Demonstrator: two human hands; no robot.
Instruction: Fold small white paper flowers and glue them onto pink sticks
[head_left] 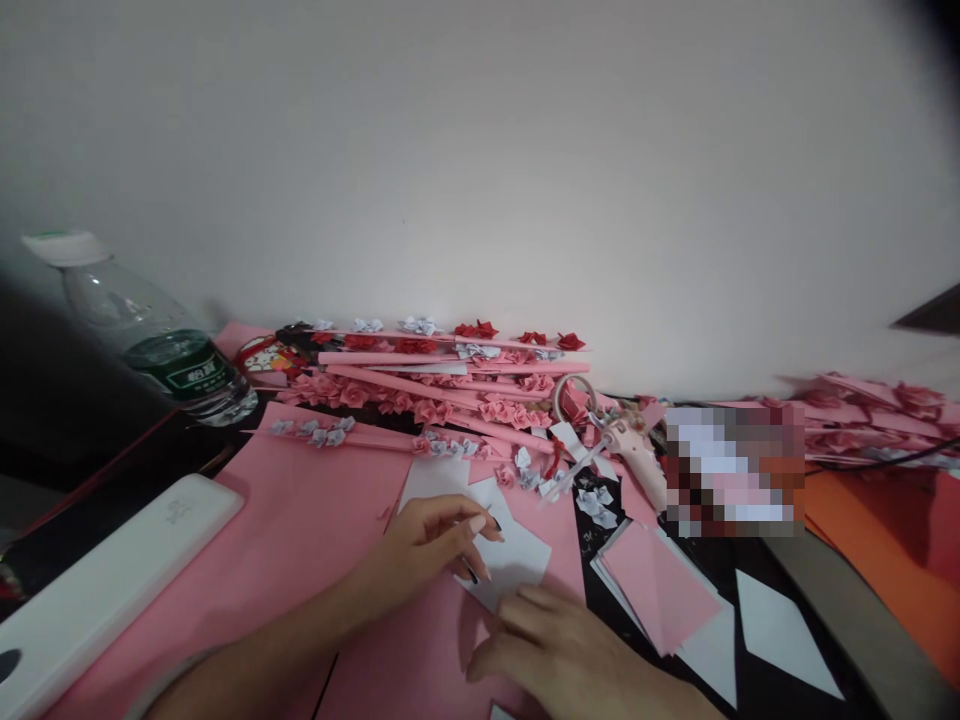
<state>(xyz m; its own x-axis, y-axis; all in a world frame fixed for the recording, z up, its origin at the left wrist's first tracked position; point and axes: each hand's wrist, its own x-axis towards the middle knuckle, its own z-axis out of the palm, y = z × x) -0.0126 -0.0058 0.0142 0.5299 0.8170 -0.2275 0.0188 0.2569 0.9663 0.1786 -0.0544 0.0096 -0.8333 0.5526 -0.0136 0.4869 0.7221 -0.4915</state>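
Note:
White square sheets of paper (529, 553) lie on large pink paper (300, 510) in front of me. My left hand (439, 540) hovers over the white sheet with its fingers bent and apart, and nothing shows between them. My right hand (551, 645) is at the sheet's near right side, its fingers loosely curved downward and slightly spread. Its fingertips are partly hidden, and I see nothing held in it. Beyond the sheets lie small pale-blue folded paper flowers (596, 505) and a pink paper stick with flowers attached (390, 440).
A glue gun (637, 455) and a tape roll (574, 398) lie behind the hands. Pink paper squares (664, 590) are stacked at right. Pink sticks with paper flowers (450, 385) line the wall. A water bottle (150, 330) and a long white device (112, 595) are at left.

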